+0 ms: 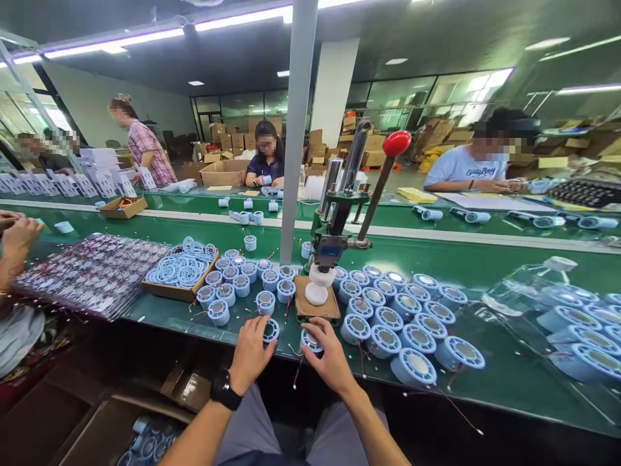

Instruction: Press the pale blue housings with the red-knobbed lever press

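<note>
Near the bench's front edge, my left hand [253, 353] is curled around a light-blue round housing [270, 331] with a grey disc in its ringed top. Just to the right, my right hand [327, 356] grips a second light-blue round housing [311, 342], fingers over its top and thumb at its side. Thin wires hang below that one. Behind my hands stands a hand press [332, 243] with a red-knobbed lever [396, 143]. Its white round ram sits above a white round pad [316, 294] on a brown base.
Similar housings with wires crowd the green bench [490, 382] on both sides of the press. A cardboard tray [179, 291] of blue rings and a stack of bagged parts [92, 272] lie left. A clear plastic bottle [533, 285] lies right. Co-workers sit across the bench; another person's hand [19, 239] shows at far left.
</note>
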A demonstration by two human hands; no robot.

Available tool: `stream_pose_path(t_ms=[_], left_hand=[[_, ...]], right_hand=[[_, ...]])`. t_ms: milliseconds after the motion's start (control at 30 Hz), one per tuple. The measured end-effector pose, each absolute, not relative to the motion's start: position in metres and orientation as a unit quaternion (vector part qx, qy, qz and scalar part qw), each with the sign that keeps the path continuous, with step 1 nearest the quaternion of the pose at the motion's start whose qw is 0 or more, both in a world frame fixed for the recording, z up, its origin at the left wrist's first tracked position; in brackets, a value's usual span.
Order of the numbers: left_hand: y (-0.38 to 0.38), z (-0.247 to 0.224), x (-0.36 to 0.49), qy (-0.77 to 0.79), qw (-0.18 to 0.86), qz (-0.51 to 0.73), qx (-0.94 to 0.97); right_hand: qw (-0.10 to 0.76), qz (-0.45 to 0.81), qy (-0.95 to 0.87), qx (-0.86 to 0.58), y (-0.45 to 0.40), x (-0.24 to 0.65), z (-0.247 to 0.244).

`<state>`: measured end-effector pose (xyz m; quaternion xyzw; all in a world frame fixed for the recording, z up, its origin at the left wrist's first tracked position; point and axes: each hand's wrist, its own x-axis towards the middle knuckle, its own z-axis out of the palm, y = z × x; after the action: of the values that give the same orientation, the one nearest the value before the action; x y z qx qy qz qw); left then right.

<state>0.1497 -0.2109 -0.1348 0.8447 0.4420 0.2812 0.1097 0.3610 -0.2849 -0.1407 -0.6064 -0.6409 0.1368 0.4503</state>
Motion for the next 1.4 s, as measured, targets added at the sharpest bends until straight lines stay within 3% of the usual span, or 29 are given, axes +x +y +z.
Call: stream_pose_path(t_ms=[133,333,600,767,1000,1400], left_hand=[[-0.205,-0.126,0.163,0.358,0.138,0.210,0.899],[-0.192,-0.128,0.165,0.492,0.079,0.233,0.835],[-0.193,-0.125,0.148,0.396,0.152,0.202,0.883],[-0.198,-0.131,0.153,0.462,0.125,0.249,0.842],[-0.214,-0.105,0.165,0.366,0.272,0.301,0.838],[-0.221,-0.093,0.189,0.355,0.329,0.273,0.832]], right_hand=[[0.466,0.153,-0.637,-0.595,-0.292,0.370,-0.147],[0.476,0.138,-0.655,-0.571,-0.296,0.376,-0.150],[0.456,0.137,-0.683,-0.554,-0.296,0.381,-0.146],[0.472,0.137,-0.641,-0.590,-0.298,0.370,-0.142],[0.516,0.109,-0.582,-0.619,-0.285,0.332,-0.156],[0.553,0.084,-0.563,-0.609,-0.278,0.318,-0.164]])
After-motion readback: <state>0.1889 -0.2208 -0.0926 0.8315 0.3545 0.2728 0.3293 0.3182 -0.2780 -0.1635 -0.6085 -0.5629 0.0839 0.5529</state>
